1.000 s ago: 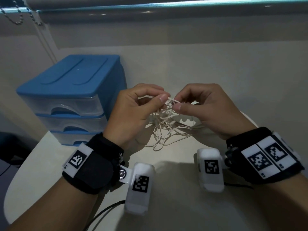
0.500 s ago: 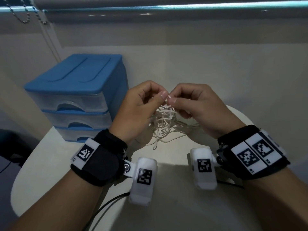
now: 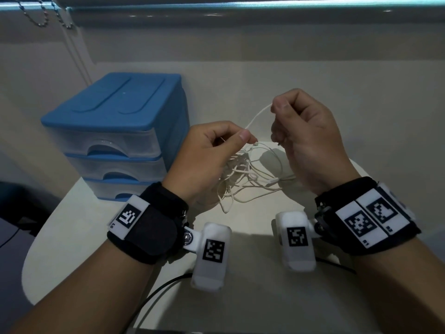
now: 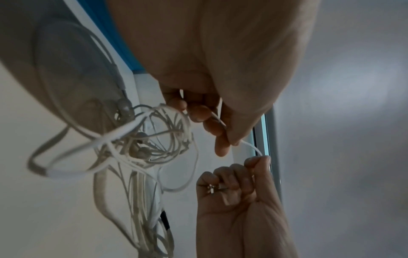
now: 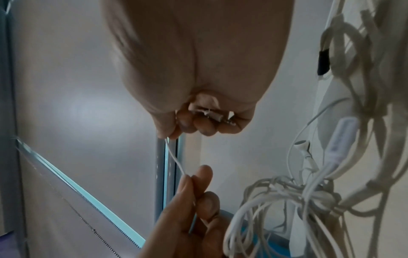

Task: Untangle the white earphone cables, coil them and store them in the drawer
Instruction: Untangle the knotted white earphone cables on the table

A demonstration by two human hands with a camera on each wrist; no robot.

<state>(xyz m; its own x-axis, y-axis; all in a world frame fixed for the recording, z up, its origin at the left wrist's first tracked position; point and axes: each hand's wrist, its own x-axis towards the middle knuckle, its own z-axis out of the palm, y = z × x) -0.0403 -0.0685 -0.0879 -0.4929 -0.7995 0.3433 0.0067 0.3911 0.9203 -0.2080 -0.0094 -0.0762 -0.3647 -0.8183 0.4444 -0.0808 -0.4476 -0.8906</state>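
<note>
Earphone cables (image 3: 245, 174): white, a loose snarl on the table (image 3: 240, 297) between my wrists, at 12 o'clock from my seat; one strand is lifted out of it.
Free strand (image 3: 257, 116): runs taut from my left pinch up toward 1 o'clock into my right fist.
Left hand (image 3: 209, 160): thumb and forefinger pinch the strand just above the snarl; the other fingers curl loosely.
Right hand (image 3: 305, 138): closed round the strand's far end, higher than the left; the right wrist view shows what looks like a small plug (image 5: 215, 116) tucked under the curled fingers.
Drawer unit (image 3: 115, 131): blue-topped, three clear drawers, all closed as far as I can see, at 10 o'clock beside the table edge.
Step in hand: I judge I am drawing one end free of the knot.
How I would do it well: keep the left pinch light so the cable slides, pull slowly with the right, and stop if loops tighten; then feed the end back through instead of tugging.
Risk: a hard pull would likely cinch the snarl or strain the thin wire.
</note>
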